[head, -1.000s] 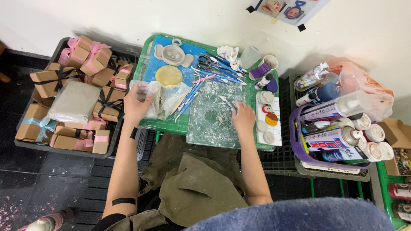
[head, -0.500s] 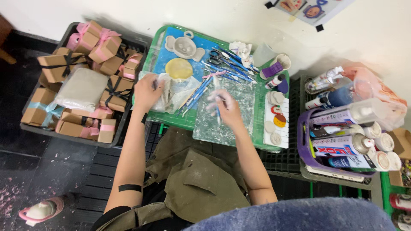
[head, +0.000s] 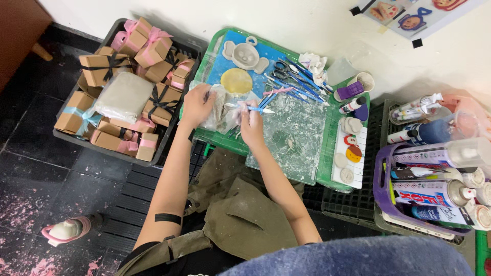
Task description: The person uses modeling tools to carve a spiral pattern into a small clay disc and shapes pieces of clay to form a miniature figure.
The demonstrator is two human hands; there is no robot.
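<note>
Far left I see a black crate (head: 169,134) of ribboned gift boxes (head: 105,66). My left hand (head: 197,105) rests on crumpled clear plastic (head: 220,110) at the green worktop's (head: 327,176) left edge, fingers curled on it. My right hand (head: 251,122), just right, pinches a blue-handled sculpting tool (head: 250,107) over the plastic. Spray cans (head: 434,194) stand far right.

Green tray (head: 215,139), blue mat (head: 271,53) on it, a pale yellow clay disc (head: 236,80), blue-handled tool (head: 254,108). Brown gift boxes (head: 105,69) wear pink, black and light-blue ribbons; purple basket (head: 379,184), black floor (head: 30,174) with pink speckles.
</note>
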